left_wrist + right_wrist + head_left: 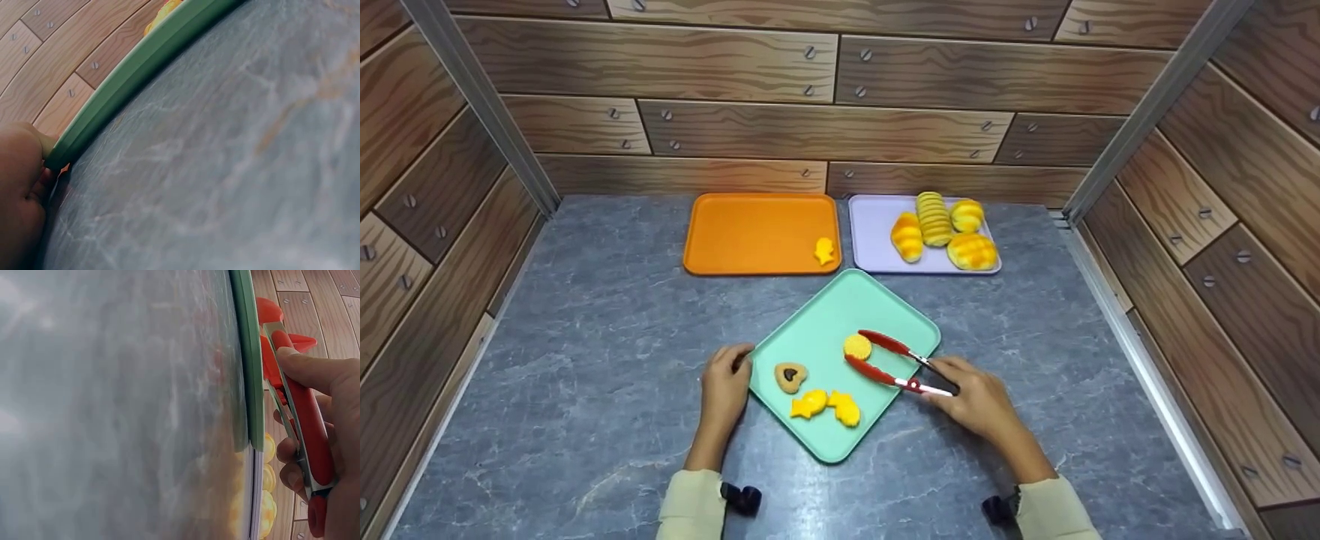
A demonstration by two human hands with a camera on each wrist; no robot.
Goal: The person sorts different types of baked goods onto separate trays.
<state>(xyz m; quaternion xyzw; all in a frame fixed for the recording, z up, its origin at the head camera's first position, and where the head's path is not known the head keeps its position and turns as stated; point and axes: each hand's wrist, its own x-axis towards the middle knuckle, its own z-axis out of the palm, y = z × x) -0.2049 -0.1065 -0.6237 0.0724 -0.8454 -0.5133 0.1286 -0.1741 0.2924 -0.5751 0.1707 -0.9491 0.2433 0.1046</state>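
Observation:
My right hand (pixel 979 401) grips red-and-metal tongs (pixel 876 372) over the mint-green tray (pixel 847 300), which lies turned with a corner toward me. The spread red tips sit at either side of a round yellow cookie (pixel 855 346). At the tray's left corner, my left hand (pixel 724 390) pinches the rim; the left wrist view has the thumb on top and fingers below. Also on this tray are a heart-shaped cookie (pixel 790 377) with a dark centre and two yellow fish-shaped pieces, one on the left (pixel 809 404) and one on the right (pixel 845 409).
Behind the green tray stands an orange tray (pixel 757 232) with one yellow fish-shaped piece (pixel 824 251). Beside it, a lilac tray (pixel 874 247) carries several bread rolls (pixel 934 219). Wood-patterned walls (pixel 735 127) enclose the grey marbled table (pixel 585 360) at the back and sides.

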